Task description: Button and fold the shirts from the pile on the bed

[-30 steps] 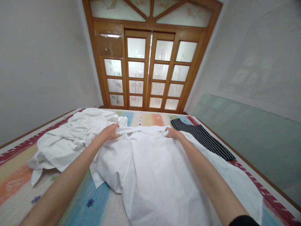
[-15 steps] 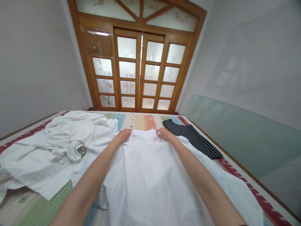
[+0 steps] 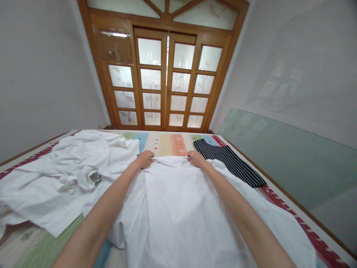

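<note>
A white shirt [image 3: 178,208] lies spread on the bed in front of me, its body down the middle and fabric fanning out to both sides. Its far edge, which looks like the collar, is pulled straight between my hands. My left hand [image 3: 145,159] pinches the left end of that edge. At the right end, my right hand [image 3: 195,158] grips the cloth with curled fingers. Both forearms reach over the shirt, and its near end runs out of view.
Crumpled white cloth [image 3: 75,160] covers the left of the bed. A folded black garment with white stripes [image 3: 230,162] lies at the right, beyond my right hand. The patterned bedspread [image 3: 167,143] shows between them. A pale green panel [image 3: 279,156] borders the right side.
The edge between my hands is stretched a little tighter, and my left hand has shifted slightly left. The camera view has moved slightly. Both hands keep their hold.
</note>
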`<state>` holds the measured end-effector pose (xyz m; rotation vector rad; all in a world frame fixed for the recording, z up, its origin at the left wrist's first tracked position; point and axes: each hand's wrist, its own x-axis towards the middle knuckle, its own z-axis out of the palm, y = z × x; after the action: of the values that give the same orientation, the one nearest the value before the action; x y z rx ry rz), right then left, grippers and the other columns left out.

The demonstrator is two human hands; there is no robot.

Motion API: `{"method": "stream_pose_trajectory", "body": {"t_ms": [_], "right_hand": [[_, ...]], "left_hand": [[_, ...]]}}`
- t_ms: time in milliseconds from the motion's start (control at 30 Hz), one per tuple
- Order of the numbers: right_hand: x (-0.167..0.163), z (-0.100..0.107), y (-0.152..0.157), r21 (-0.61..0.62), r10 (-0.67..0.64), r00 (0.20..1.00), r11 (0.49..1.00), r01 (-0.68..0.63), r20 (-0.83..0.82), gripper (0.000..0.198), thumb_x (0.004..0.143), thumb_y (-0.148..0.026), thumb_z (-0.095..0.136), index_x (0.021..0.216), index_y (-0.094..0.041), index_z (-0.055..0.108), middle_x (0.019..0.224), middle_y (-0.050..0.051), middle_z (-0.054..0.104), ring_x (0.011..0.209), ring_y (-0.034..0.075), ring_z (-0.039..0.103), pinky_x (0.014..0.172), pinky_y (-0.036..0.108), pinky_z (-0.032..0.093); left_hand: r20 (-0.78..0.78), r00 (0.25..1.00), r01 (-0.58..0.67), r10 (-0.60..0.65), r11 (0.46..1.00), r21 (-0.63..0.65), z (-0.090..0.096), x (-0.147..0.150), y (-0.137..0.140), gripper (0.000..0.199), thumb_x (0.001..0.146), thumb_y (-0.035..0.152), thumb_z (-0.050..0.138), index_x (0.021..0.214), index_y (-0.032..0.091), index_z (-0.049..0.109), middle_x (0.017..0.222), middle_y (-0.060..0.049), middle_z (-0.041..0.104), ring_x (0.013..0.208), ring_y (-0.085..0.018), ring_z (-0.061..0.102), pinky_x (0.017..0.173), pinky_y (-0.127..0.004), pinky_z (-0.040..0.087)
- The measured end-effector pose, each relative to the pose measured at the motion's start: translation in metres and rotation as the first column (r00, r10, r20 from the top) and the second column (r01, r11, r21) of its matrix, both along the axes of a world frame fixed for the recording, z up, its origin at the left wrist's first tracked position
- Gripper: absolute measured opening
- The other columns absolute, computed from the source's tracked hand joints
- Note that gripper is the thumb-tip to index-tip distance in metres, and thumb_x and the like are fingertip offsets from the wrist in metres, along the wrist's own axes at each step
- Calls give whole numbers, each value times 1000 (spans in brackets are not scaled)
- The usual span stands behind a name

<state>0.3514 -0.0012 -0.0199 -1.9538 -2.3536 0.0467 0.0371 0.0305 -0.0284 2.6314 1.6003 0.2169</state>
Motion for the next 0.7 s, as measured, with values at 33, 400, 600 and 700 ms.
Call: {"method": "stream_pose_trajectory", "body": {"t_ms": [33, 400, 600, 700], "right_hand": [[2, 3, 1, 9, -7, 1000, 1000, 7, -5, 15, 93, -21, 55, 104, -17, 64, 112, 13, 67, 106, 22, 59, 84, 27, 39], [37, 46, 15, 150, 12, 998, 989, -3, -59, 21, 90, -17, 53, 107, -18, 64, 105, 10, 70, 96, 21, 61, 78, 26, 39], [50, 52, 21, 159, 75, 978, 986, -44, -194, 17, 84, -29, 61, 89, -16, 71, 87, 7, 72, 80, 19, 61, 70, 25, 41], [64, 58, 23, 57, 78, 939, 996, -63, -336, 20, 76, -33, 65, 79, -15, 72, 73, 4, 69, 69, 17, 59, 62, 25, 41]], "left_hand": [[17, 1000, 7, -7, 1000, -7, 4, -2, 0, 18, 83, 26, 56, 97, 21, 66, 107, -10, 69, 106, -24, 61, 90, -33, 46], [227, 973, -30, 40, 998, -47, 49, -42, 17, 15, 74, 34, 57, 76, 21, 64, 81, -3, 71, 79, -20, 63, 75, -27, 47], [318, 944, -87, 90, 996, -24, 61, -52, 14, 30, 77, 49, 53, 73, 20, 59, 78, -4, 66, 77, -21, 59, 72, -29, 45], [371, 926, -10, 68, 988, -155, 70, -61, 9, 38, 72, 58, 59, 73, 20, 59, 72, -1, 62, 71, -18, 55, 66, -27, 43]]}}
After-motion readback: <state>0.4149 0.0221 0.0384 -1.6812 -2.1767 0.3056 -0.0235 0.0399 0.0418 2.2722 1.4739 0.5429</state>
